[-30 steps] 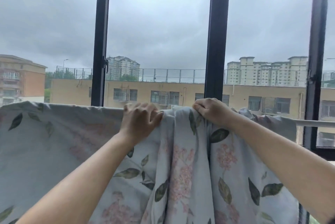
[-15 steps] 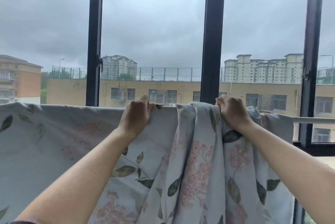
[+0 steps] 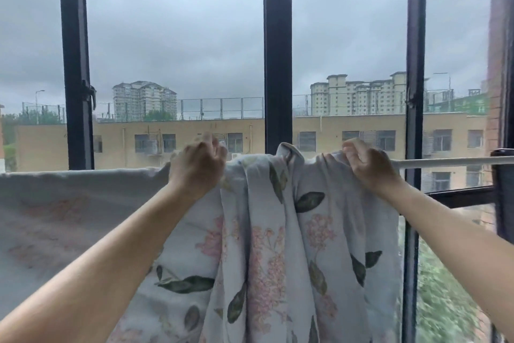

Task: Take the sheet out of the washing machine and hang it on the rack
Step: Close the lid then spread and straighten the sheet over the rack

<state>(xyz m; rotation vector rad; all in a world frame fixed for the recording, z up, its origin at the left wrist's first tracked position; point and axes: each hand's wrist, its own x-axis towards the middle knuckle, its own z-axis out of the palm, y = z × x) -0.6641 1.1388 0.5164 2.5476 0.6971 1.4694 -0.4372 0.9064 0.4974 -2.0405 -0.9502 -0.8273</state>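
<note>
Floral sheet (image 3: 272,253): draped over the white rack rail (image 3: 450,162) by the window (image 3: 277,64), flat at left, bunched in folds between the hands. Risk: an uneven tug could slide the bunched part off the rail; folds left gathered would likely dry poorly. Left hand (image 3: 197,167): fingers curled, gripping the top edge. Right hand (image 3: 370,167): fingers curled, pinching fabric at the rail.

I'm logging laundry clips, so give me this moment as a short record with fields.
rack: white horizontal rack bar, bare at right
sheet: pale floral fabric sheet draped over the bar, flat at left, bunched between the hands
left hand: grips the sheet's top edge
right hand: grips the bunched top edge
backdrop: black-framed window
</note>
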